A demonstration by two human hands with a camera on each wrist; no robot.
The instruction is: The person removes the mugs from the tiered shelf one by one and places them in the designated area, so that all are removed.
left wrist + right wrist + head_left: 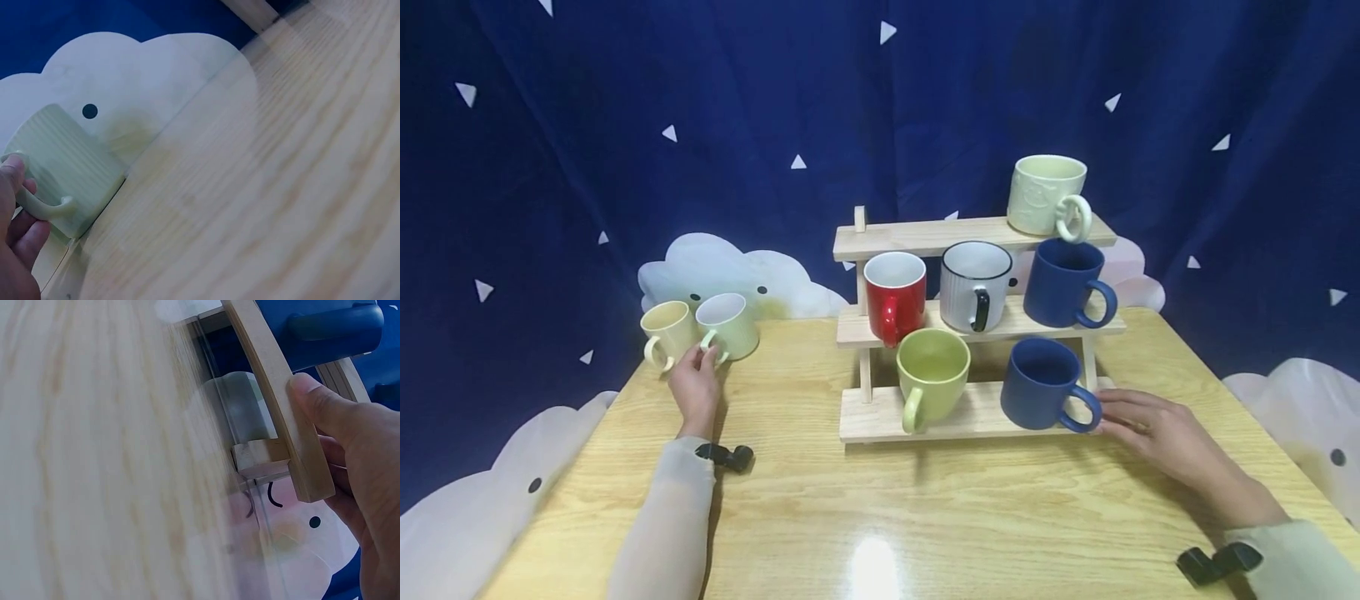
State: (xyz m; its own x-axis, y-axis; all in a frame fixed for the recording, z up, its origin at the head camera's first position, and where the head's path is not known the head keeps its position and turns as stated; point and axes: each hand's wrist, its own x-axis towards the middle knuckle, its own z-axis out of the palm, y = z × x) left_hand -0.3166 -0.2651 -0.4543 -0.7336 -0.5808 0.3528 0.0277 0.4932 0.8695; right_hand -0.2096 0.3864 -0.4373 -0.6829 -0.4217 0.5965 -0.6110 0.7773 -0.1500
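Your left hand (694,387) pinches the handle (47,209) of the pale green mug (737,333), which stands on the table (790,500) beside a yellow mug (679,333). The left wrist view shows what the head view half hides: your thumb on one side of the handle, fingers curled round the other, and the mug's ribbed wall.

From the head, your right hand (1165,433) seems just beside the lower blue mug (1033,396); the right wrist view shows it gripping the end of the rack's lowest board, thumb (325,403) against the wood and fingers behind.

The wooden rack (876,421) bears six mugs, openings upward. The cream mug (1030,200) is on top, at the right. The red mug (908,308), white mug (961,296) and upper blue mug (1052,292) line the middle. The olive mug (946,392) and lower blue mug share the bottom. Inside, the red mug is white; the blue ones are blue.
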